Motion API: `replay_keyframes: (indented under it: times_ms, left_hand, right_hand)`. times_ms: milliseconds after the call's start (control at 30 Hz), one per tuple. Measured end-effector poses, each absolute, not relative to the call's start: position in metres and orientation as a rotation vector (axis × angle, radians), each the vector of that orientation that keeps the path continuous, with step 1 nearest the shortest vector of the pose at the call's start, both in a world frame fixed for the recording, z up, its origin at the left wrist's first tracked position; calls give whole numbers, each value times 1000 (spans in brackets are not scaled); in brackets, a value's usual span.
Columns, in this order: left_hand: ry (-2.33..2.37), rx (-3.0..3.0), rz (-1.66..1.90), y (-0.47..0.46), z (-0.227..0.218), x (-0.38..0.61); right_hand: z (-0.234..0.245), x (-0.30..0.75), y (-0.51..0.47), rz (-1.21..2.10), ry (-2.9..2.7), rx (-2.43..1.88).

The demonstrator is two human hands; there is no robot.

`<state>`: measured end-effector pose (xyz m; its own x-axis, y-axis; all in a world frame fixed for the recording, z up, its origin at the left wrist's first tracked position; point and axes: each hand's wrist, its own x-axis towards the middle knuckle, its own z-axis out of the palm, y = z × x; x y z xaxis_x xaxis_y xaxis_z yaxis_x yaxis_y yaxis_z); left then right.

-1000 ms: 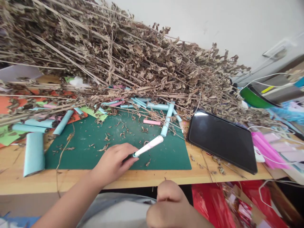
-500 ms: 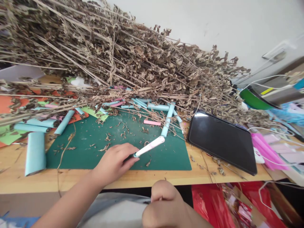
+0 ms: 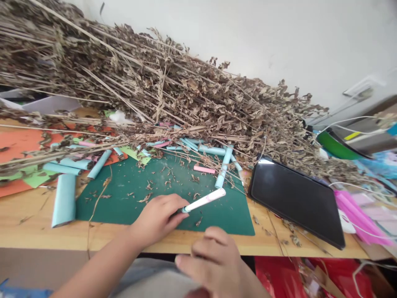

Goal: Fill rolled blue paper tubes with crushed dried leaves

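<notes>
My left hand [image 3: 164,217] is closed around a slim white pen-like stick [image 3: 204,200], which points up to the right over the green cutting mat [image 3: 124,207]. A bit of teal shows where the stick meets my fingers; its lower part is hidden. My right hand [image 3: 214,260] hovers in front of the table edge, fingers loosely bent and apart, with nothing visible in it. Past the stick's tip lies a light-blue paper roll [image 3: 224,167], and near it a small pink roll [image 3: 204,169]. A wide blue roll [image 3: 64,200] stands left of the mat.
A big heap of dried leafy stalks [image 3: 186,87] covers the back of the table, with several blue and pink rolls at its foot. A black tablet [image 3: 296,198] lies to the right, near white cables. Orange paper [image 3: 18,145] is on the left; red plastic [image 3: 276,277] sits below.
My right hand has gone from a fist to loosened fingers and risen a little. My left hand keeps its hold on the white stick. The view has shifted slightly.
</notes>
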<state>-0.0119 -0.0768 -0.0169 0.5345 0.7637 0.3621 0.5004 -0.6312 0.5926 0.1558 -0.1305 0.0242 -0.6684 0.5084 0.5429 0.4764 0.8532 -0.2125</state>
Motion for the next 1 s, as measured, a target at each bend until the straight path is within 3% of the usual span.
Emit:
replay_keyframes:
  times_ms: [133,800,900,1000]
  left_hand:
    - [1020,2354,868,-79,-16,-12]
    - [1042,2311,817,-80,-12,-13]
    - [1040,2307,809,-80,-12,-12]
    - [1015,2311,792,-79,-12,-12]
  right_hand:
    - [18,157,-114,29,-2205,-782]
    - [5,174,-104,-70,-2359,-640]
    - [-1,195,-98,67,-2342,-716]
    - [-9,226,-94,487,-2004,-792]
